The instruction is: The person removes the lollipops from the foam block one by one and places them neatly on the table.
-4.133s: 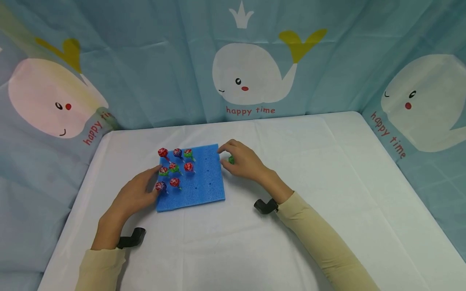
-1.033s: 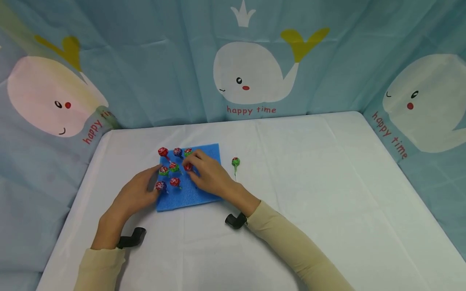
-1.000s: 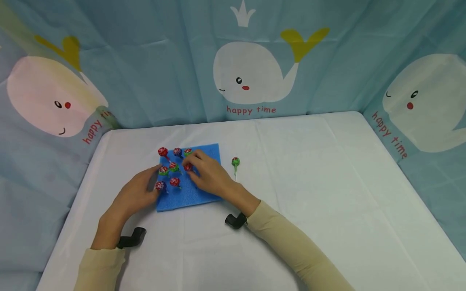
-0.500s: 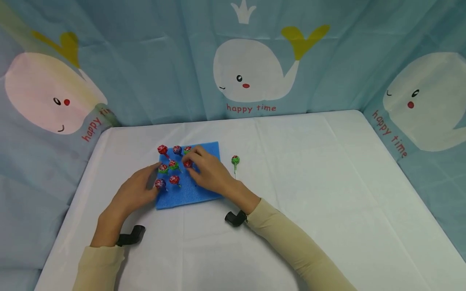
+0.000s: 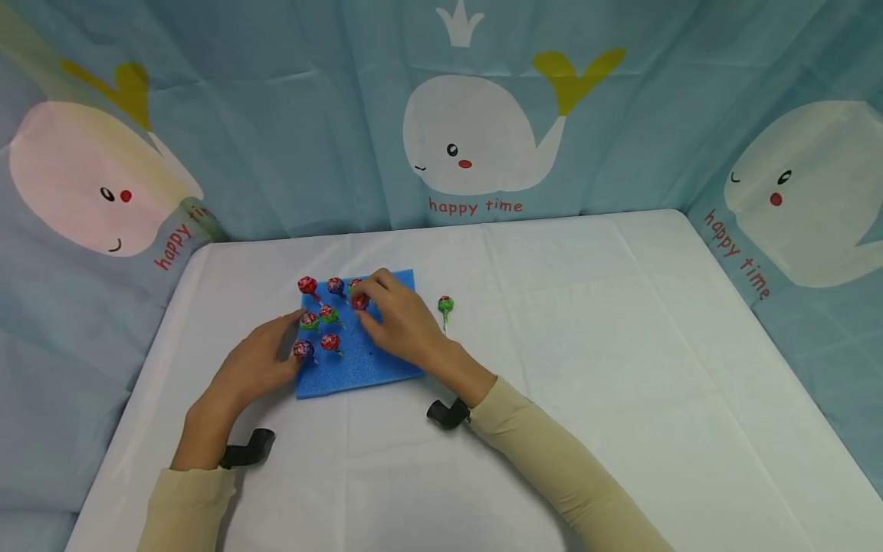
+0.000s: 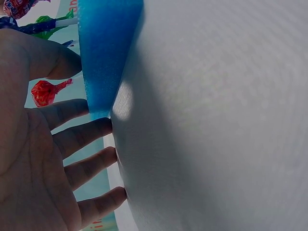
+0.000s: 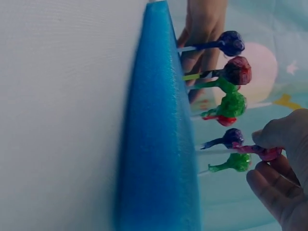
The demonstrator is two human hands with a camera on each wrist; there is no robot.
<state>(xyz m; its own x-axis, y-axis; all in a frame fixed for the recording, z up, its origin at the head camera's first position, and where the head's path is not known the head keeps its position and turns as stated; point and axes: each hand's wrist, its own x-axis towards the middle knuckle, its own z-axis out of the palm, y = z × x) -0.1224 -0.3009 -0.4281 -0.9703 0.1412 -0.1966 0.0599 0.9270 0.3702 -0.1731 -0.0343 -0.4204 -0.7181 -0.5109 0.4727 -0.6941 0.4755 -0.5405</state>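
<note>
In the head view a blue foam board (image 5: 359, 368) lies on the white table, with several wrapped lollipops standing in it by their sticks. My right hand (image 5: 403, 318) is over the board and pinches a red lollipop (image 5: 360, 302) by its head. In the right wrist view this pinkish-red lollipop (image 7: 269, 153) is between thumb and fingers, its white stick pointing toward the board; whether the tip is still in the foam I cannot tell. My left hand (image 5: 255, 360) rests at the board's left edge, fingers spread and fairly straight, thumb and forefinger touching the foam.
A green lollipop (image 5: 445, 305) lies on the white tabletop (image 5: 586, 345), right of the board. Behind the table hangs a light-blue whale-print curtain (image 5: 310, 153). Another red lollipop (image 5: 330, 342) stands in the board's front row.
My right hand has moved left from beside the green lollipop to the red one in the board, and just now shifted slightly up and back with it. My left hand stays in place.
</note>
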